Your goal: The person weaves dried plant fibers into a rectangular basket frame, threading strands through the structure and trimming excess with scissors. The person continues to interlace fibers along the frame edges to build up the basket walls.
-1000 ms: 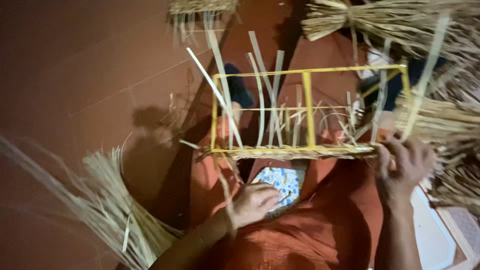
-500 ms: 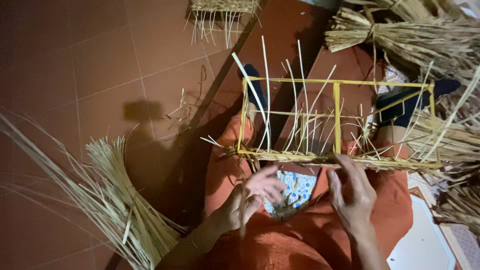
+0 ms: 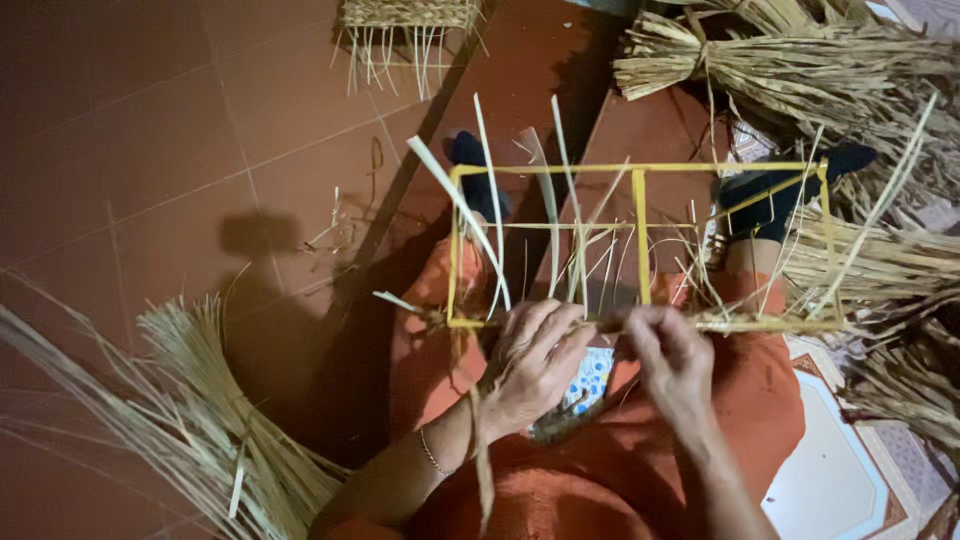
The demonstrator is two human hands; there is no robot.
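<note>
A yellow wire frame (image 3: 640,230) rests across my lap, with pale straw strands (image 3: 560,240) woven along its near rail and sticking upward. My left hand (image 3: 535,365) curls its fingers over the near rail, pinching straw there. My right hand (image 3: 672,360) pinches strands on the same rail just to the right, close to the left hand. A bracelet sits on my left wrist. My legs are in orange cloth (image 3: 640,470), feet in dark socks beyond the frame.
A loose straw bundle (image 3: 190,420) fans out on the red tiled floor (image 3: 150,130) at lower left. Tied straw sheaves (image 3: 800,70) pile at upper right. A woven straw piece (image 3: 405,15) lies at the top. A patterned mat (image 3: 840,470) shows lower right.
Both hands have come together on the frame's near rail; the right hand moved left from the frame's right end, the left hand rose from my lap.
</note>
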